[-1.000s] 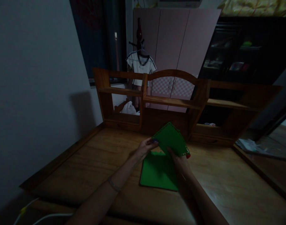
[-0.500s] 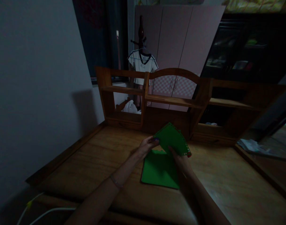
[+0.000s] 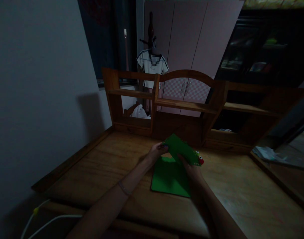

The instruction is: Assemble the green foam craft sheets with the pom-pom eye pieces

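Between my hands is a tilted flat green sheet [image 3: 179, 147], raised above the wooden bed platform or tabletop. My left hand [image 3: 156, 152] pinches its left corner, with a small dark bluish bit showing at the fingertips. My right hand [image 3: 190, 166] grips the lower edge, thumb on the near face. Small red and light-green pieces with white, eye-like spots [image 3: 199, 157] stick out at the sheet's right corner. Below lies a second green sheet [image 3: 169, 179], flat on the wood with a dark edge and partly covered by my right hand.
A wooden shelf unit [image 3: 184, 103] stands along the far edge of the wooden surface [image 3: 97, 166]. A plain wall [image 3: 42, 99] rises at left. White cables [image 3: 57, 217] run at the near left. A shirt [image 3: 153, 68] hangs beyond, before a pink wardrobe [image 3: 186, 36].
The held sheet has tipped flatter and its top corner has shifted slightly left. More of the red and light-green pieces now shows at its right corner. Both hands keep their hold.
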`<state>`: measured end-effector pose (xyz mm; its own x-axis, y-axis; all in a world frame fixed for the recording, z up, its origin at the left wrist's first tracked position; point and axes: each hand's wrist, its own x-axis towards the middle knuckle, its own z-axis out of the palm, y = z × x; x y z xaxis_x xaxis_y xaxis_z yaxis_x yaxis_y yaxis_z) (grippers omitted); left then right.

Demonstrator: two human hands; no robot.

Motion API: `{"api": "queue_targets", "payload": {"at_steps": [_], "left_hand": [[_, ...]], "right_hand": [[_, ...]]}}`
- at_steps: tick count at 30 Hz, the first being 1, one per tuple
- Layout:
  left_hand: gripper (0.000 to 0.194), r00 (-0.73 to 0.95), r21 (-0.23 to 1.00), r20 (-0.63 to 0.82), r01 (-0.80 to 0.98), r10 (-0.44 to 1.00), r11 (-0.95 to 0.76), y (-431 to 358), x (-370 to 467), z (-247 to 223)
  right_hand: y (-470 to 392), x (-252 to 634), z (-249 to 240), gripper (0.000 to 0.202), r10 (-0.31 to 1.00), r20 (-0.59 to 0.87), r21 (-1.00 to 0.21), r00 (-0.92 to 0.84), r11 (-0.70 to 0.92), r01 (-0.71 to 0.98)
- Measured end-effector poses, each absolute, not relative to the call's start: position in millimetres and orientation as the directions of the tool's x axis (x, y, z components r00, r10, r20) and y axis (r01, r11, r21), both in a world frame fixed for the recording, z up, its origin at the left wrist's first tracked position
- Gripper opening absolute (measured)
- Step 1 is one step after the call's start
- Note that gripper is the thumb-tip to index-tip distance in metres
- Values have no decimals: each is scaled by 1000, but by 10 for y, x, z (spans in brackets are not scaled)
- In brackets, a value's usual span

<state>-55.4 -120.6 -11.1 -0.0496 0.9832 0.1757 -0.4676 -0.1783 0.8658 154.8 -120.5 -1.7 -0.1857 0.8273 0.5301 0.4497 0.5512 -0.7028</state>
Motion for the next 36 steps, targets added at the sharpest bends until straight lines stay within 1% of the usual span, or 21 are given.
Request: {"api": "queue_targets", "payload": {"at_steps": [3,5,9,12,15,18,25,31,36], "left_hand": [[46,-71,884,169,-431,983,-183,-1225,-570,-102],[46,-98,892,156,-413,983,-183,-1247,-572,-91],[46,-126,885,135,-430,983,-177,-1281,-533,-69],[46,-89,882,161,-434,983,-184,-1280,-491,-59],[47,-87,898,205,-379,975,-223,-1273,-473,-58],[48,-75,909,211,-351,975,-224,-1268,-472,-75],[46,-67,893,145,-421,987,-160,-1242,-465,-115],[45,-103,832,130,-530,986,-165,-1273,-480,-22],[45,-118,823,139,-539,983,-181,-1246,-516,-30]], "right_hand": [[-1190,1531,-22,36,840,485,-706,-243,540,458],[-1195,1507,-18,39,836,494,-713,-238,546,439],[-1247,1475,46,52,859,481,-784,-175,510,353],[-1278,1485,123,50,876,458,-816,-152,482,317],[-1286,1497,185,51,881,464,-835,-98,471,284],[-1296,1498,218,49,886,461,-852,-58,460,250],[-1272,1486,173,37,907,418,-884,-50,419,206],[-1213,1469,108,37,899,435,-875,-48,435,210],[-1210,1475,86,40,904,426,-879,-39,424,218]]}}
